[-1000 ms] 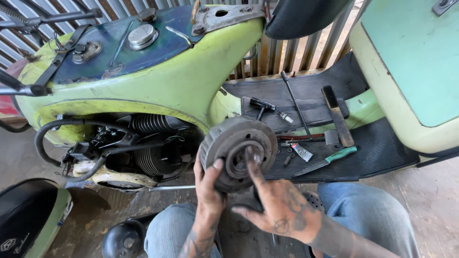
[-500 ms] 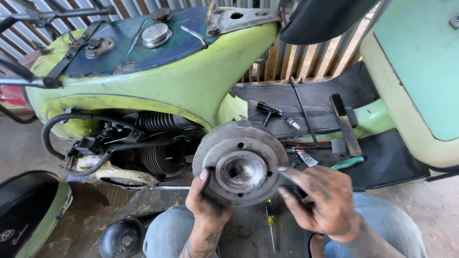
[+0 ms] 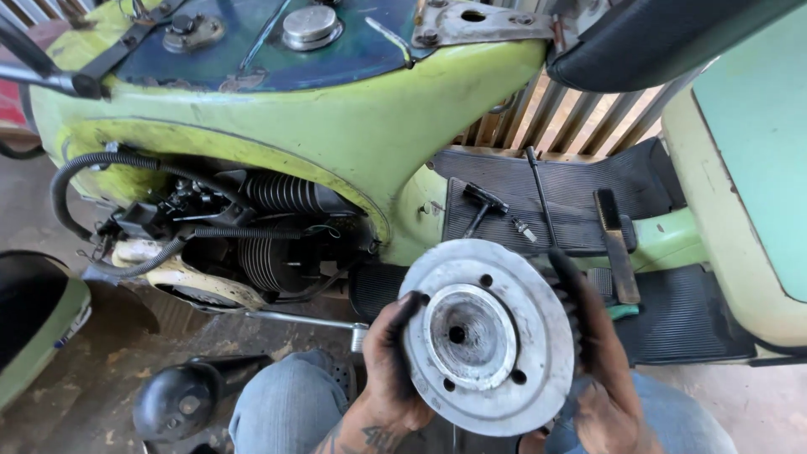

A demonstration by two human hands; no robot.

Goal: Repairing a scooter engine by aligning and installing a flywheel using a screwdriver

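Left hand point(image 3: 395, 357) & right hand point(image 3: 601, 370) both clamp a round metal drum hub point(image 3: 487, 336) over the lap, now tilted so its hollow face shows; green scooter point(image 3: 336, 126) behind, tools on floorboard point(image 3: 538, 210).

Single head-worn view, looking steeply down, close over the lap, facing the green scooter point(image 3: 353, 126) side-on

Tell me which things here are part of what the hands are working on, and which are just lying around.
In hand:
round metal hub, its face turned up to the camera
left hand gripping its left edge
right hand gripping its right edge

Lying about:
small hammer on the scooter's ribbed floor mat
thin metal rod
flat chisel-like tool
black cover on the ground
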